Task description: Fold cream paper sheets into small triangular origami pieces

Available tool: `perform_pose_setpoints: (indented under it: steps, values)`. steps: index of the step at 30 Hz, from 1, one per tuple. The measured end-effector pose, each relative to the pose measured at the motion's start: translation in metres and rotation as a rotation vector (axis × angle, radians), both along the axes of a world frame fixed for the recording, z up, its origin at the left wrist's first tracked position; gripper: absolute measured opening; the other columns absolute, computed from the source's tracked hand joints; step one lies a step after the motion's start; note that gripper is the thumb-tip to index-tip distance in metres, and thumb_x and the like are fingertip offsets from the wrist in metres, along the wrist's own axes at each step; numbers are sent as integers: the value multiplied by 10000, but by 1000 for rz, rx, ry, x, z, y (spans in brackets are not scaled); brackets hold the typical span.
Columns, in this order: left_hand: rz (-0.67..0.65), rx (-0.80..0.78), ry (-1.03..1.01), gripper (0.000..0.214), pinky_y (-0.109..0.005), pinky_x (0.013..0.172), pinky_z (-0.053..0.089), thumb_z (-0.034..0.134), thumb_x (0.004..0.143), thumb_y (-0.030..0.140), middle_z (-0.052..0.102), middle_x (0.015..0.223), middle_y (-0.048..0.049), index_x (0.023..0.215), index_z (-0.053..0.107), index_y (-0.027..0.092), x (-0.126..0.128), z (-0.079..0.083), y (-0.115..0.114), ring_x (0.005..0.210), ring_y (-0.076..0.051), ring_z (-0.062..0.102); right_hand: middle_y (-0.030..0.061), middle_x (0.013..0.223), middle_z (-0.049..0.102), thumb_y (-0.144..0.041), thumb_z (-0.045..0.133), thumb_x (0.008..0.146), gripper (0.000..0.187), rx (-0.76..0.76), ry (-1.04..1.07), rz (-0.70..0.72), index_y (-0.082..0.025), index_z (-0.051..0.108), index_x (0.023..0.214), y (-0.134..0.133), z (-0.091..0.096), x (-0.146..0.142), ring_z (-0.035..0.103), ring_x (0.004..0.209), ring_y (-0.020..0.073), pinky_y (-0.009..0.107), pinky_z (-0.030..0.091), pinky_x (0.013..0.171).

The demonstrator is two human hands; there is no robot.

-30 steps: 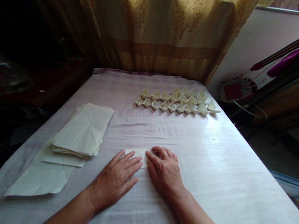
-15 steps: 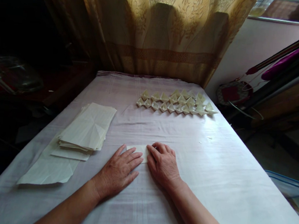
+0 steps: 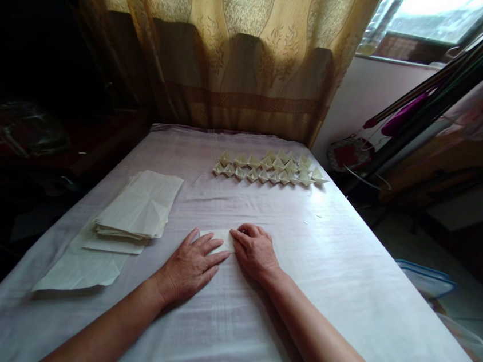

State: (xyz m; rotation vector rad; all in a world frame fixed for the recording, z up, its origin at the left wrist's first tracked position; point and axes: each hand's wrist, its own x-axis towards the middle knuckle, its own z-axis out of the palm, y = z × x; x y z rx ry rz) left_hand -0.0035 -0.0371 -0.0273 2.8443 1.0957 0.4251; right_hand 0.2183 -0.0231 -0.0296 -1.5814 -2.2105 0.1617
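Note:
A small folded piece of pale paper lies flat on the cloth-covered surface between my two hands. My left hand rests flat on its left part, fingers spread and pressing down. At the paper's right edge, my right hand has its fingers curled and closed on that edge; the fingertips partly hide it. Left of my hands is a stack of pale paper sheets, with a creased loose sheet sticking out from under it. Folded paper boat-like shapes stand in rows beyond my hands.
A patterned curtain hangs behind the far edge of the surface. Tiny paper scraps lie to the right. Past the right edge are poles and a blue-rimmed plastic container on the floor. A clear jar sits at the dark left.
The camera view has tilted up and turned right, so everything sits further left. My left fingers have shifted slightly over the folded paper; both hands remain on it.

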Motion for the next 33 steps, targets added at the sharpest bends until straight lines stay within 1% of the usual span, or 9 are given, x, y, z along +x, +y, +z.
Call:
perform_pose_setpoints:
  steps: [5, 8, 13, 15, 17, 21, 24, 29, 33]
  values:
    - [-13, 31, 20, 364, -541, 1136, 258, 471, 979, 318, 597, 1359, -36, 1328, 574, 318, 2, 3, 1, 1299, -271, 482, 69, 1240, 613, -207, 570, 871, 396, -66, -14, 54, -278, 649, 1252, -3, 4, 5, 544, 1111, 225, 387, 385, 943]
    - [-3, 35, 69, 380, -560, 1124, 259, 491, 959, 289, 603, 1335, -51, 1331, 568, 297, 9, 9, -1, 1270, -283, 495, 75, 1249, 610, -215, 576, 868, 402, -75, -18, 69, -261, 644, 1261, -2, 5, 6, 541, 1134, 234, 402, 387, 961]
    - [29, 56, 99, 375, -586, 1108, 261, 527, 933, 277, 616, 1278, -71, 1302, 589, 288, 19, 16, -5, 1225, -295, 512, 95, 1227, 628, -199, 610, 864, 429, 21, 33, 100, -233, 622, 1291, -8, -1, 12, 556, 1123, 237, 410, 407, 973]
    - [26, 70, 95, 377, -571, 1114, 257, 528, 929, 267, 615, 1269, -70, 1301, 588, 286, 19, 16, -5, 1223, -288, 509, 87, 1212, 633, -219, 581, 904, 328, 64, 44, 169, -254, 670, 1217, -15, -3, 16, 562, 1111, 222, 396, 412, 972]
    - [21, 80, 94, 389, -559, 1117, 256, 525, 927, 254, 613, 1264, -68, 1311, 579, 283, 19, 15, -5, 1225, -285, 505, 90, 1234, 621, -234, 559, 926, 301, 86, 35, 204, -274, 686, 1196, -22, -4, 20, 551, 1139, 226, 398, 413, 971]
    - [9, 99, 88, 393, -563, 1119, 251, 525, 923, 247, 608, 1270, -68, 1310, 581, 288, 17, 13, -5, 1223, -293, 504, 107, 1295, 599, -256, 560, 932, 322, 66, -22, 171, -297, 669, 1233, -28, -1, 22, 531, 1191, 248, 428, 403, 982]
    - [-3, 103, 95, 388, -571, 1118, 253, 524, 917, 240, 609, 1266, -71, 1297, 589, 285, 17, 14, -4, 1207, -298, 511, 102, 1315, 594, -271, 558, 939, 309, 35, -44, 130, -313, 679, 1220, -21, 1, 18, 519, 1215, 248, 432, 387, 992]
    - [-6, 90, 96, 388, -567, 1118, 265, 532, 909, 232, 611, 1253, -73, 1288, 597, 278, 18, 16, -3, 1191, -296, 520, 102, 1371, 561, -295, 556, 944, 309, -41, -65, 49, -331, 677, 1226, 1, 6, 9, 488, 1261, 262, 448, 370, 994]
    - [-9, 83, 104, 389, -569, 1121, 260, 537, 905, 239, 610, 1251, -76, 1288, 598, 275, 18, 16, -3, 1198, -300, 517, 111, 1382, 557, -291, 554, 943, 312, -65, -68, 19, -331, 680, 1226, 14, 9, 5, 484, 1277, 283, 466, 367, 1004]
